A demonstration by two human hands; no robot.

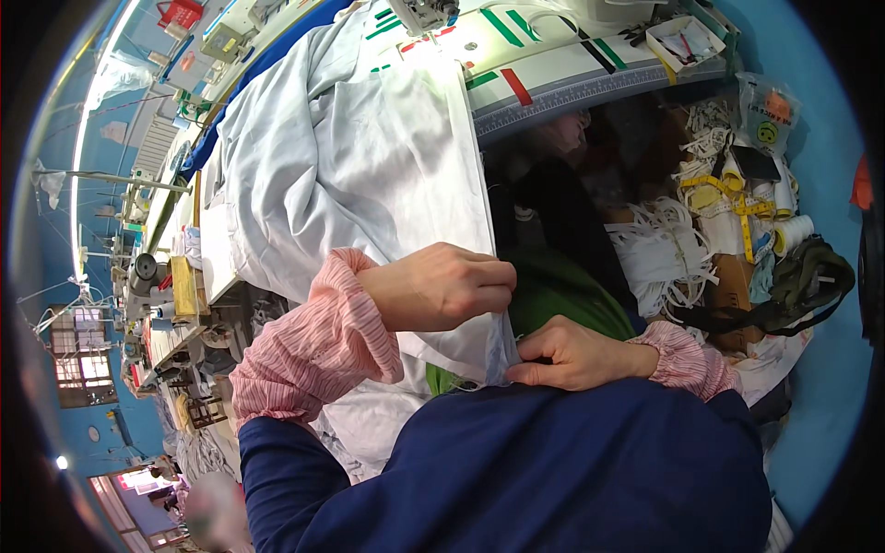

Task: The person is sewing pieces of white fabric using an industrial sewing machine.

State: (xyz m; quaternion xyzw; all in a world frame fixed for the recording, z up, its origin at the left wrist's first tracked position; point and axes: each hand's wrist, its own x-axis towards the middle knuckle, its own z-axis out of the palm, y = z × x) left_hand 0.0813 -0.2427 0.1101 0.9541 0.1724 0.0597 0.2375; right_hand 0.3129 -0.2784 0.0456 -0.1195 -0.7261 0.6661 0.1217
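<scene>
Left hand (458,288) and right hand (573,355) are pinching a large white fabric sheet (369,152) by its edge; stitching is seemingly remaining unfinished beneath the metal sewing head (426,15).

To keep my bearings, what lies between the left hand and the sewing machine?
White cloth: it runs from the left hand up over the table edge toward the sewing machine, as the head view shows.

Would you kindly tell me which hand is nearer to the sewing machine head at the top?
Left. The left hand is at the edge of the white cloth, short of the sewing machine head; the right hand is farther back, at the cloth's lower end.
</scene>
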